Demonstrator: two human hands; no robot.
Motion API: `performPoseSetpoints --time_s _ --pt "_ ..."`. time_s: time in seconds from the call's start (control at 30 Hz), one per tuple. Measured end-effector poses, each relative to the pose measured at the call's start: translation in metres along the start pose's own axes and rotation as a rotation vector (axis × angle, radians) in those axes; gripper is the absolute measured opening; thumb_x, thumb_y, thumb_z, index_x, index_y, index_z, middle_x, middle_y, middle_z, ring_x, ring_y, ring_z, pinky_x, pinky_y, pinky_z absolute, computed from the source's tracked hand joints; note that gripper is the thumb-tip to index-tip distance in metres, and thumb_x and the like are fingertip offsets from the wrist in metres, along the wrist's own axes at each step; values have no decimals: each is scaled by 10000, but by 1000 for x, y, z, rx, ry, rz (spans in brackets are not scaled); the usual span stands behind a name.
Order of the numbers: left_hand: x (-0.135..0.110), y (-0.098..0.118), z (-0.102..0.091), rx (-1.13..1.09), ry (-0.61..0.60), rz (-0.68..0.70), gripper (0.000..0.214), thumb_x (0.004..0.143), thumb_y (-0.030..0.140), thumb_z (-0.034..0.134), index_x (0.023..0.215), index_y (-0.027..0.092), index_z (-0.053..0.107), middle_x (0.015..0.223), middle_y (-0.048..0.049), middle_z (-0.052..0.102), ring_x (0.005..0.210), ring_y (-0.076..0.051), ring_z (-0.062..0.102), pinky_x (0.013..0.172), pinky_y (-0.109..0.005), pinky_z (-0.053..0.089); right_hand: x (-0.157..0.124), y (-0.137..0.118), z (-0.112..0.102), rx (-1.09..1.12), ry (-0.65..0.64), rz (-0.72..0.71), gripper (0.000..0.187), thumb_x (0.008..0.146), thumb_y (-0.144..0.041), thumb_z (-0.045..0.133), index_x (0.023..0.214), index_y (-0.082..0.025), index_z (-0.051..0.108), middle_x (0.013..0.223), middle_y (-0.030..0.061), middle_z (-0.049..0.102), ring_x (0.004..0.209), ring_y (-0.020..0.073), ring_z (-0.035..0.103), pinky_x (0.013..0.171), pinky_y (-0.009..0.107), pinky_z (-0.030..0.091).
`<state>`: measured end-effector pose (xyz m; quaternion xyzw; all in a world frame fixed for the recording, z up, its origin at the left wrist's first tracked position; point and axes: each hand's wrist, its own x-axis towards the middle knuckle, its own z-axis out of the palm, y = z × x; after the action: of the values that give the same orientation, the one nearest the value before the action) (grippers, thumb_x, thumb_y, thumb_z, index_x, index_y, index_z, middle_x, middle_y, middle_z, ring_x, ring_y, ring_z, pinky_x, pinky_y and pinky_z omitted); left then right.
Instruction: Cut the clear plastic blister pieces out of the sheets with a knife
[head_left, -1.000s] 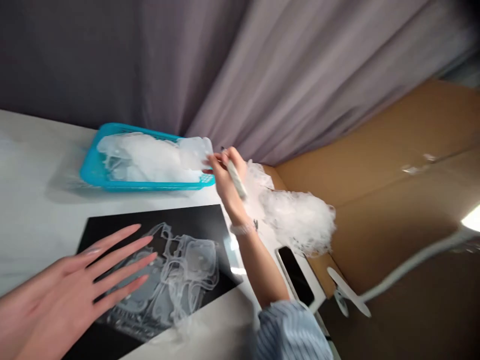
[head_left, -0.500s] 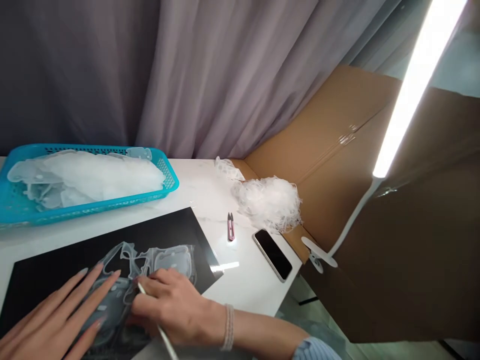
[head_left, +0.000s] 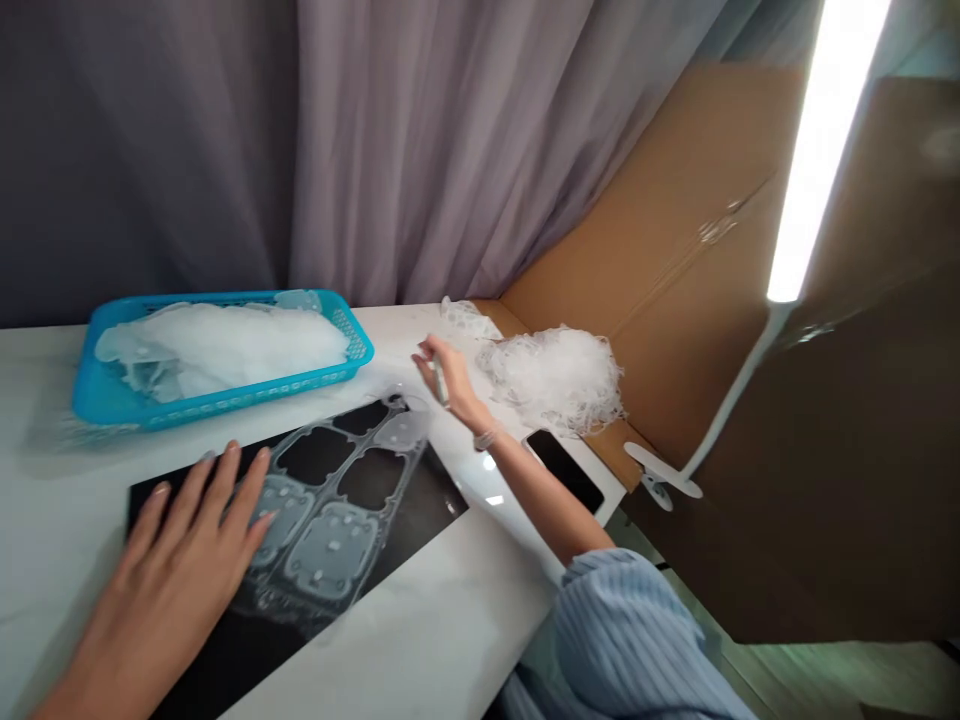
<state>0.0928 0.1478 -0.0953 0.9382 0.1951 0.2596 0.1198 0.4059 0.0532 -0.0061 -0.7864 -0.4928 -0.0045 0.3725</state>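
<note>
My left hand [head_left: 184,560] lies flat, fingers stretched out, on the near end of a translucent plastic sheet [head_left: 337,505] with several moulded panels and cut-out windows. The sheet rests on a black mat [head_left: 427,495] on the white table. My right hand [head_left: 444,378] is stretched out past the sheet's far corner, fingers closed around a slim pen-like tool [head_left: 439,383]. It hovers between the sheet and a pile of white plastic scrap [head_left: 559,380].
A blue basket [head_left: 225,402] filled with clear plastic pieces stands at the back left. A dark phone [head_left: 568,472] lies by the table's right edge under my forearm. A lamp base [head_left: 661,476] and bright light bar [head_left: 817,150] stand right, before cardboard boxes [head_left: 675,220]. Grey curtain behind.
My right hand has left the sheet beside my left hand and reached out toward the scrap pile. The sheet now shows open windows. The pink snips are hidden behind my arm.
</note>
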Motion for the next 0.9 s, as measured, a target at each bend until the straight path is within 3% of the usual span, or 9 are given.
performPoseSetpoints --time_s 0.1,0.2,0.3,0.53,0.63,0.77,0.9 --pt "-15 23 -6 149 -118 80 551 1015 278 340 1527 82 383 1582 -221 324 1458 -398 326 1181 -598 257 -27 -2 -8 103 82 101 258 973 -436 457 829 -223 481 819 35 600 811 203 590 805 346 463" --pt "-34 50 -7 166 -287 190 488 1010 292 377 1414 78 547 1502 -199 474 1409 -355 431 1175 -535 319 -67 -14 -12 239 63 159 350 1016 -515 334 1080 -226 522 905 45 662 898 211 646 788 341 490" --pt "-42 65 -6 182 -345 185 513 1017 327 399 1459 85 493 1537 -185 428 1424 -353 408 1170 -530 330 -103 -30 -8 356 56 196 365 1011 -526 401 1160 -225 542 890 29 656 805 184 657 755 344 516" --pt "-32 63 -12 163 -411 155 578 1009 313 429 1514 36 382 1582 -225 312 1467 -390 311 1188 -576 278 -148 -68 14 516 -28 254 292 985 -435 551 1175 -215 516 1004 81 738 844 203 718 808 385 564" --pt "-45 75 -15 145 -426 105 601 997 315 453 1488 -25 395 1567 -281 290 1465 -403 301 1192 -561 283 -159 -79 20 527 -149 297 242 975 -408 580 1116 -210 570 1016 80 748 843 199 721 770 351 573" --pt "-64 90 -12 87 -437 22 593 992 305 467 1458 -58 424 1547 -310 285 1477 -407 234 1205 -552 276 -170 -88 28 381 -395 212 183 973 -355 584 971 -210 697 937 51 747 828 197 703 719 316 550" --pt "-69 93 -9 22 -451 2 627 1005 309 454 1486 -80 354 1554 -308 223 1491 -392 104 1220 -553 245 -177 -91 38 355 -468 97 174 987 -289 552 1047 -217 699 1031 53 748 893 196 711 788 317 555"
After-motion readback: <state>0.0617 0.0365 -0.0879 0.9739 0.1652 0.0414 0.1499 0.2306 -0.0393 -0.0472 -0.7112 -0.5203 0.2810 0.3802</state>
